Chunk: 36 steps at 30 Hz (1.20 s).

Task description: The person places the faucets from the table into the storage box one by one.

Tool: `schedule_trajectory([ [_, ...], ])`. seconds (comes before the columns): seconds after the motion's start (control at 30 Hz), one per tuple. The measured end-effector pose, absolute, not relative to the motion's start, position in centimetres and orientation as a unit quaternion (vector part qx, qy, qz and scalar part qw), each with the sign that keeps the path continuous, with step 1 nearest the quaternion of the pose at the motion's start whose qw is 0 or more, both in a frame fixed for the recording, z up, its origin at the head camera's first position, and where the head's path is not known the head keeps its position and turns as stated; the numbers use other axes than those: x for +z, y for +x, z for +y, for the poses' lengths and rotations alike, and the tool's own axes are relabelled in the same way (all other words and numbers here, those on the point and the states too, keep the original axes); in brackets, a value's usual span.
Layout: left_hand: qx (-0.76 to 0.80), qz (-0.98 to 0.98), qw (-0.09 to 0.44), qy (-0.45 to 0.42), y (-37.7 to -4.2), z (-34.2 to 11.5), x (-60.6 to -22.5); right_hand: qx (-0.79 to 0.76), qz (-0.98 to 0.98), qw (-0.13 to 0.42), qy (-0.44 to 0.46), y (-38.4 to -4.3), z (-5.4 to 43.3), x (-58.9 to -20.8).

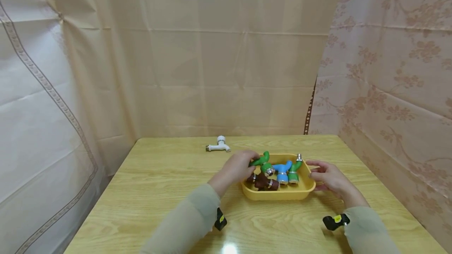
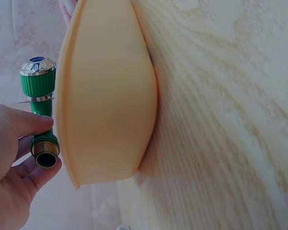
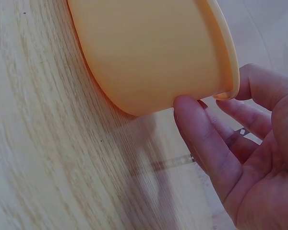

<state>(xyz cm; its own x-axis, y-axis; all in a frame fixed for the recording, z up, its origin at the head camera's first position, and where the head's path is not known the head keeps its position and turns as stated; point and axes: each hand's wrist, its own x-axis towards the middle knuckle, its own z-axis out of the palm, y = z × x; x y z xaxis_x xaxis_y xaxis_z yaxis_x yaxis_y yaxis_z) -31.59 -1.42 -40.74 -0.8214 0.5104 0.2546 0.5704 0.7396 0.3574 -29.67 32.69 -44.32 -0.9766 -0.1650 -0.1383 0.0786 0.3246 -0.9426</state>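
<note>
My left hand (image 1: 240, 166) holds a green tap (image 2: 42, 108) over the left end of a yellow plastic basin (image 1: 279, 195). The tap has a ribbed handle with a silver cap and a threaded brass inlet, and the thumb and fingers pinch its body. Inside the basin lie a blue tap (image 1: 282, 173), another green tap (image 1: 294, 173) with its metal end over the far rim, and dark brown taps (image 1: 265, 182). My right hand (image 1: 330, 177) grips the basin's right end, the thumb against the outer wall and the forefinger at the rim (image 3: 233, 72); some fingertips are hidden.
A white tap (image 1: 219, 146) lies on the wooden table (image 1: 159, 191) near its back edge, left of the basin. Curtains (image 1: 226, 58) hang behind the table and along both sides. Black wrist devices (image 1: 335, 222) sit at both sleeves.
</note>
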Motion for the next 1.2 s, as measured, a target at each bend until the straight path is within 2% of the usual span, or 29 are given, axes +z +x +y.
schedule_trajectory([
  [1.2, -0.202, -0.919, 0.081, -0.328, -31.90, -1.14, -41.24, -0.583, 0.805, 0.103, -0.041, -29.75, 32.90, -44.55],
])
